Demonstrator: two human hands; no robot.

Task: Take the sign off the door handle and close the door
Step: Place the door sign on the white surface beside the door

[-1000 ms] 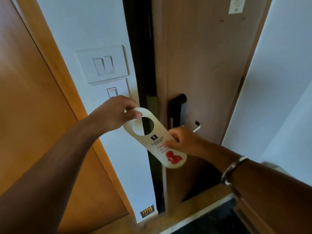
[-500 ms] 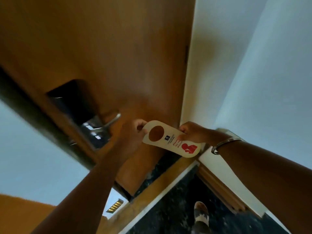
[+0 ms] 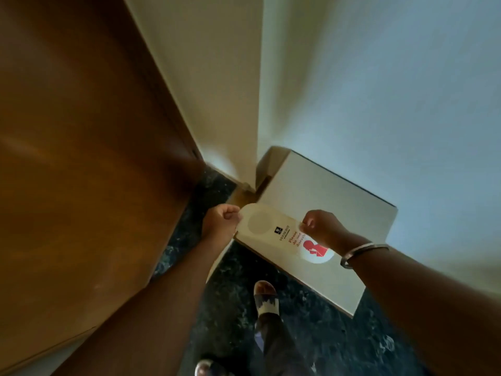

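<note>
A person's 2 hands stretch a do-not-disturb door hanger (image 3: 284,234) flat between them: left hand (image 3: 221,222) pinches its hole end, right hand (image 3: 321,226) its printed end, likely for reading. Wooden door (image 3: 81,158) stands left.

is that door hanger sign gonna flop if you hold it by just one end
Probably only a little. The sign spans flat between the left hand and right hand with no visible sag, so it looks like stiff card. It seems thin and likely light, since fingertip pinches carry it. The cut-out hole end may bend first.
</note>
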